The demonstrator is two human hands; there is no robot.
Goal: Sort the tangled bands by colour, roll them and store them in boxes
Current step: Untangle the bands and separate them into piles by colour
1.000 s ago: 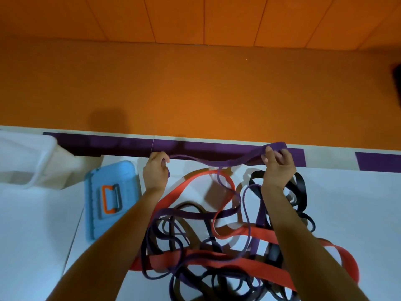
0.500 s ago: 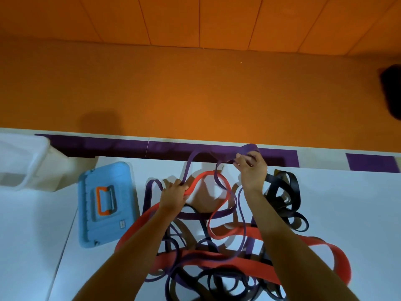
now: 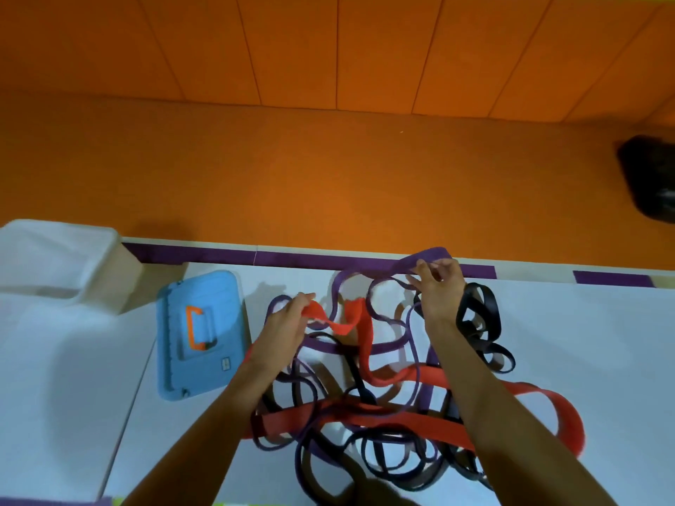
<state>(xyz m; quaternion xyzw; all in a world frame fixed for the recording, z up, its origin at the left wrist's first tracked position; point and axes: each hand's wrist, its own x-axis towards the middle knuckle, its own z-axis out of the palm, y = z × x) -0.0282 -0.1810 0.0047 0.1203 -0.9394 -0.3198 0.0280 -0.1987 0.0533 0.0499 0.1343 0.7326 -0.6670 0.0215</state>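
Note:
A tangle of bands lies on the white table (image 3: 584,341): wide red bands (image 3: 401,421), purple bands (image 3: 350,346) and black bands (image 3: 478,308) looped through each other. My left hand (image 3: 288,323) grips a twisted part of a red band (image 3: 339,319) at the tangle's far left. My right hand (image 3: 436,286) pinches a wide purple band (image 3: 431,257) and holds it lifted over the table's far edge. Both forearms reach across the tangle and hide part of it.
A blue box lid with an orange handle (image 3: 201,334) lies flat to the left of the tangle. A translucent white box (image 3: 54,264) stands at the far left. Beyond the table's purple-striped far edge is an orange floor, with a dark object (image 3: 650,177) at the right.
My left hand let go of the purple band, came nearer and took hold of a red band. My right hand kept the purple band lifted and shifted slightly left.

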